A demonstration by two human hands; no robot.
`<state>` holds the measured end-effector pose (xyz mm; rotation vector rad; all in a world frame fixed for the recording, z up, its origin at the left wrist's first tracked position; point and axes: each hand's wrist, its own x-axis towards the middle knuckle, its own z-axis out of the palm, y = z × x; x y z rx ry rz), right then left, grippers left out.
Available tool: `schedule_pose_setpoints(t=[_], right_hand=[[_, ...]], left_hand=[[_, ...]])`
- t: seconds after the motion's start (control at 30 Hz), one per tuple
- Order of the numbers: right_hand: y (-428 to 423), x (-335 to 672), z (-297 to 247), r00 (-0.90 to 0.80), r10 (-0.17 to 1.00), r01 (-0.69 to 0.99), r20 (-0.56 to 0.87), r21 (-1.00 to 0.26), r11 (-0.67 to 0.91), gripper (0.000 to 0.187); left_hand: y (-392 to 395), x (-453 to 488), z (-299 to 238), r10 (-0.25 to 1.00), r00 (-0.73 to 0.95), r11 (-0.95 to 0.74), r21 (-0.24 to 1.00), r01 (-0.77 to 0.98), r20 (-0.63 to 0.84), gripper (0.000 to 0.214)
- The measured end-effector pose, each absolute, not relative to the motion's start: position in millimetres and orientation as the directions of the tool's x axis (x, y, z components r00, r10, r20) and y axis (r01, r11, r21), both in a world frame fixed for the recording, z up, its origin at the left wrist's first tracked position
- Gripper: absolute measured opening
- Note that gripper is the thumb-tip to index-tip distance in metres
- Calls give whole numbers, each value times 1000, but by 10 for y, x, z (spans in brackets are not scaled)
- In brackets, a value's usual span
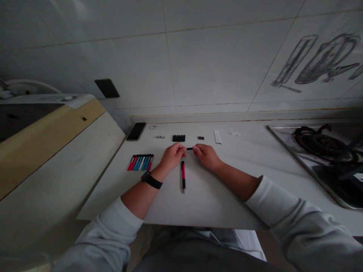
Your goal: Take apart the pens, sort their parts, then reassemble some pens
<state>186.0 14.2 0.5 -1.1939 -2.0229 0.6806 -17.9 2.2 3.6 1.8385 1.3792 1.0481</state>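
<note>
The pen [183,175] looks plastic, the counter [221,204] smooth, the sleeves [300,213] matt cloth, the hob rim [306,165] shiny metal.

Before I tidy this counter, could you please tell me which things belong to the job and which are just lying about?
Likely in the job:
small black part, between the left hand and right hand
red-and-black pen
coloured barrels
row of black pieces
small metallic pieces
small dark pieces
white sticks

Apparently just nearby:
phone
stove

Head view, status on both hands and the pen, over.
Right hand pinching black piece; left hand at its other end. Red-and-black pen on counter, untouched. Nearby: row of black tubes beyond left hand.
</note>
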Motion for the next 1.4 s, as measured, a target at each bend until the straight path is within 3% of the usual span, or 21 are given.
schedule_pose_setpoints(t=[0.2, 0.27, 0.37, 0.43, 0.53, 0.93, 1.2, 1.27, 1.4], right_hand=[[132, 1860, 30, -369, 860, 575, 353, -640, 509, 30], [134, 1861, 40, -338, 870, 552, 360, -673, 493, 24], [142, 1871, 34, -308, 903, 513, 300, -747, 423, 30], [150, 1878, 16, -340, 903, 503, 263, -760, 411, 36], [165, 1881, -19, -339, 897, 459, 284, -782, 421, 27], [241, 1854, -119, -369, 899, 426, 235, -817, 388, 26], [207, 1866, -22, -256, 880, 440, 401, -762, 475, 19], [211, 1877, -18, -266, 882, 451, 389, -759, 470, 19], [227, 1877, -46, -303, 870, 451, 390, -746, 491, 19]], left_hand=[[48, -154, 38, 983, 102, -179, 918, 354, 153, 19], [48, -145, 43, 983, 73, -184, 924, 335, 169, 18], [35, -142, 47, 974, 64, -224, 920, 323, 215, 14], [28, -152, 39, 968, 72, -250, 909, 332, 240, 13], [30, -177, 14, 963, 66, -266, 889, 372, 260, 14], [34, -189, -63, 955, 76, -287, 835, 470, 285, 14], [157, -529, 191, 980, 26, -188, 860, 474, 200, 13], [275, -827, 322, 968, -9, -198, 785, 587, 251, 7], [545, -1388, 482, 913, -21, -206, 506, 837, 407, 11]])
